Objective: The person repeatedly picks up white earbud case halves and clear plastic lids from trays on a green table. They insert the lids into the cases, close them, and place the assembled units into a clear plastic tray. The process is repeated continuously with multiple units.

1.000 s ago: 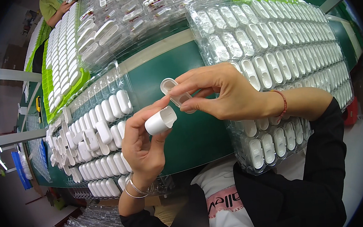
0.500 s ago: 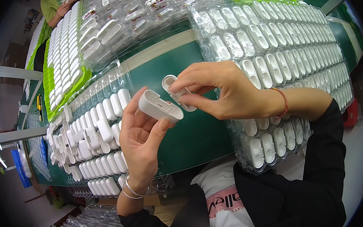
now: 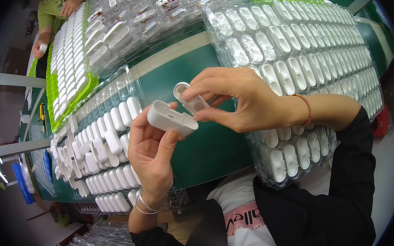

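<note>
Over the green table, my left hand [image 3: 153, 161] is closed round a hollow white earbud-case shell [image 3: 171, 119], its open side tilted toward my right hand. My right hand [image 3: 250, 95] pinches a smaller oval white case part [image 3: 196, 105] between thumb and fingers. The inner face of this part shows, and its lower end is close to the shell's rim; whether the two touch I cannot tell. My right fingertips hide some of the small part.
On the right, a clear tray [image 3: 280, 179] holds rows of open white shells. Rounded white shells [image 3: 114, 141] lie left in another tray, some piled loosely. Green trays [image 3: 57, 116] stand farther left, near a co-worker's hand [image 3: 39, 48]. More clear trays [image 3: 153, 34] are at the back.
The shell and the smaller part have shifted slightly left, and the shell has tipped a little. At upper left, the co-worker's hands have moved apart, one now lower with a small white piece.
</note>
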A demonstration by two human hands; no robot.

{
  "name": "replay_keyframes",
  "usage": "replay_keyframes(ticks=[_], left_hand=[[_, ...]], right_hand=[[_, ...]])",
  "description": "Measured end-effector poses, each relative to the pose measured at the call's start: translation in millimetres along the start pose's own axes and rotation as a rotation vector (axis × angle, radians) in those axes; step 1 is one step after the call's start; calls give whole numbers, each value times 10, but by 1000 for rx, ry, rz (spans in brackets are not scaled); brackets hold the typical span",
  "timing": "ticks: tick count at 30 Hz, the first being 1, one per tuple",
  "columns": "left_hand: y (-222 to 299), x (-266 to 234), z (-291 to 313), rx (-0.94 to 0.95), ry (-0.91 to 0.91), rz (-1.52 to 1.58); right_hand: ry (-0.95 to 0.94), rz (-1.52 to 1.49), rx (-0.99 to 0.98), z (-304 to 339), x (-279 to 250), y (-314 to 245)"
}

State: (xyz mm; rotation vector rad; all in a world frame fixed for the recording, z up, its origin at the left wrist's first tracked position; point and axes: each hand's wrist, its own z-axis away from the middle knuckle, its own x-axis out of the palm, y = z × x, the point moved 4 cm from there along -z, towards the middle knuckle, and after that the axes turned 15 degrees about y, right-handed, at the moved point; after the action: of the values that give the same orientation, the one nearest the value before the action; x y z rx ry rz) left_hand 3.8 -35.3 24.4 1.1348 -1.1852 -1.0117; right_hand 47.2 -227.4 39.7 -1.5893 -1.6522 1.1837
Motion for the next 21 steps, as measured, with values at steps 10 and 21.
replay_keyframes(ticks=[10, 21], left_hand=[[49, 9, 54, 27, -77, 21], [37, -3, 58, -7, -101, 4]], right_hand=[[-24, -2, -3, 7, -1, 2], [-28, -8, -14, 18, 6, 26]])
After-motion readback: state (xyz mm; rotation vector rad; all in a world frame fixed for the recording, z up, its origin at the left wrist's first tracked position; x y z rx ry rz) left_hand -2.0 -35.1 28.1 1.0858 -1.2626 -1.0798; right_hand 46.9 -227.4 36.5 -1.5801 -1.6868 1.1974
